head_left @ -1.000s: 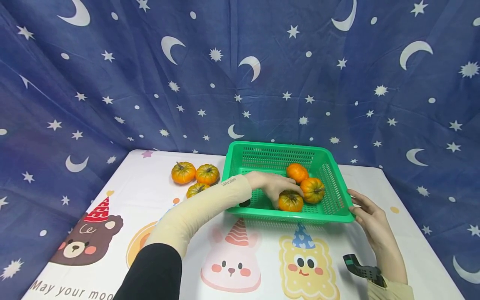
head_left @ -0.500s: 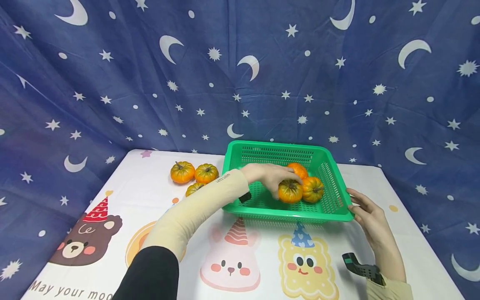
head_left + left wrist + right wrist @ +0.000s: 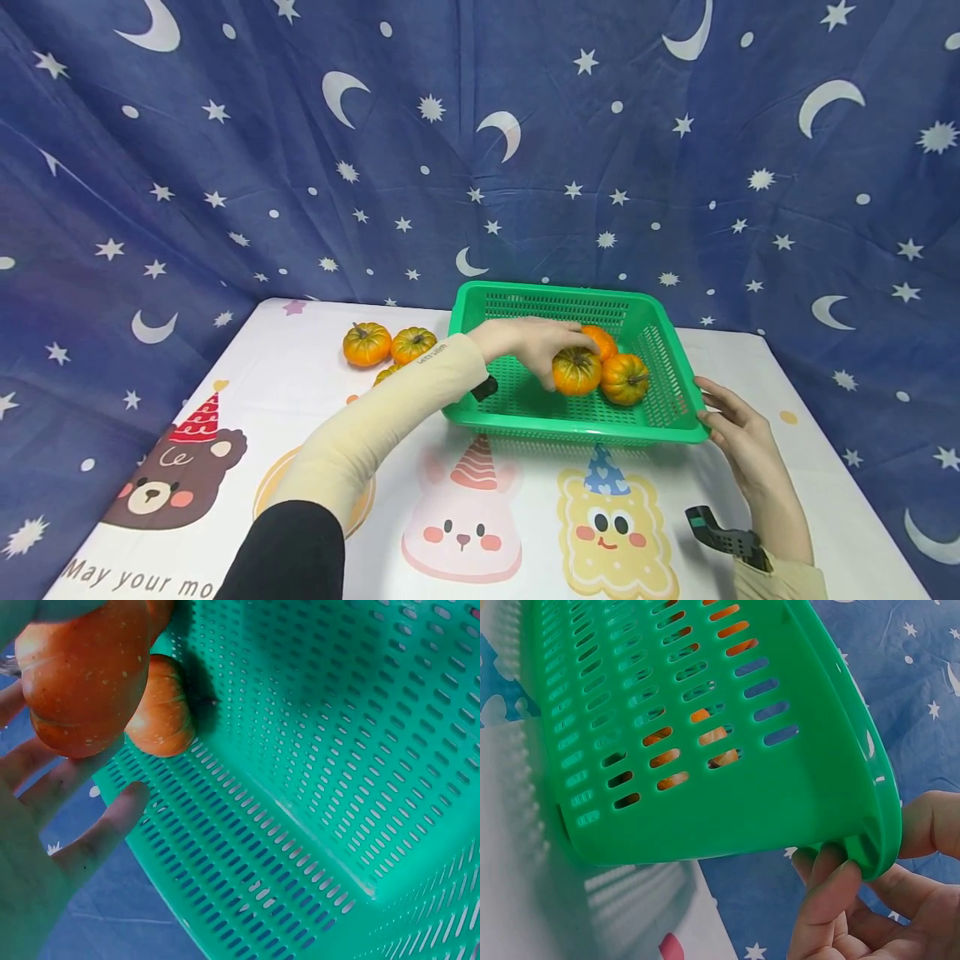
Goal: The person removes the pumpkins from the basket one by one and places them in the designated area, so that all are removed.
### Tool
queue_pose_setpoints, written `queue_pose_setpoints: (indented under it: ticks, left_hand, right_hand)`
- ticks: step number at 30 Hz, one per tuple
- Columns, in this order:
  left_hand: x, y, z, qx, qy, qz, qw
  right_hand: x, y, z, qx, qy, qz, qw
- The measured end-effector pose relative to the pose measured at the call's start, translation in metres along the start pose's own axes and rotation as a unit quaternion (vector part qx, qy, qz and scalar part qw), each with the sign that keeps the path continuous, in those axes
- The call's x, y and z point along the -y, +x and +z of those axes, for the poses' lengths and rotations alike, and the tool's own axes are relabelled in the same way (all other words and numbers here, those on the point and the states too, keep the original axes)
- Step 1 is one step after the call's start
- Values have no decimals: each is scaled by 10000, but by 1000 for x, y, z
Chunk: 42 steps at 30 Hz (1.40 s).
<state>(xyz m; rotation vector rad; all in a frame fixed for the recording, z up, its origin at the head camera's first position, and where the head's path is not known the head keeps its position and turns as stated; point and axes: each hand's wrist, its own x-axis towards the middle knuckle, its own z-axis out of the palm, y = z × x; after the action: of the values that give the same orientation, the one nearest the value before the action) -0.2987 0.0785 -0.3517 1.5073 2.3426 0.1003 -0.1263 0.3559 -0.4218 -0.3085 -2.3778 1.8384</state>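
Observation:
My left hand (image 3: pixel 534 343) reaches into the green plastic basket (image 3: pixel 555 431) and grips a small orange pumpkin (image 3: pixel 577 372) with greenish streaks. In the left wrist view that pumpkin (image 3: pixel 82 682) sits up against the fingers, one finger stretched out beside it. Two more pumpkins lie in the basket: a streaked pumpkin (image 3: pixel 626 381) just right of the held one and a plainer orange pumpkin (image 3: pixel 602 341) behind. At the basket's right end, my right hand (image 3: pixel 746 437) holds the rim. The right wrist view has its thumb and fingers (image 3: pixel 829 896) pinching the rim's corner.
Left of the basket, a streaked pumpkin (image 3: pixel 367 344), a second pumpkin (image 3: pixel 412 343) and a partly hidden third pumpkin (image 3: pixel 386 373) rest on the white cartoon tablecloth (image 3: pixel 540 533). A blue moon-and-star curtain (image 3: pixel 420 167) hangs behind the table.
The left hand has raised the pumpkin from near the basket's front wall, drawing it back and slightly left. Its sleeve has shifted left too. The right hand stays on the rim.

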Motion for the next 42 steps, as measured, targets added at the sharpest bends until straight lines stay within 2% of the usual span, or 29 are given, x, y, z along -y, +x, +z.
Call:
queue_pose_setpoints:
  ticks: [3,6,8,13,15,17,21,25,37,42]
  left_hand:
    - [1,-5,-2,-151,-1,43,9999]
    - [1,-10,-3,-264,-5,51,9996]
    - [2,-13,-4,-325,-6,36,9995]
    - [5,-22,-5,-431,-94,-23,9990]
    - [6,-26,-6,-445,-121,-75,9989]
    - [7,-29,-7,-457,-105,-125,9988]
    - [8,-37,-10,-486,-92,-224,9985]
    - [8,-45,-12,-546,-96,-284,9981]
    - [7,-66,-9,-845,131,-377,9956]
    - [9,-76,-5,-1080,110,-442,9931]
  right_hand:
    - [5,-3,2,15,52,-18,10000]
    - [-1,0,-1,35,92,-12,10000]
    - [-13,7,-5,73,97,-5,9999]
    - [-65,34,-21,-38,210,-100,9997]
    - [-72,37,-23,-39,301,-122,9995]
    - [-60,30,-21,24,226,-93,9997]
    - [-20,9,-9,108,276,-84,9995]
    - [1,-3,-1,98,440,-96,9989]
    - [4,-3,1,79,331,-47,9994]
    - [-2,1,0,52,186,-32,9998]
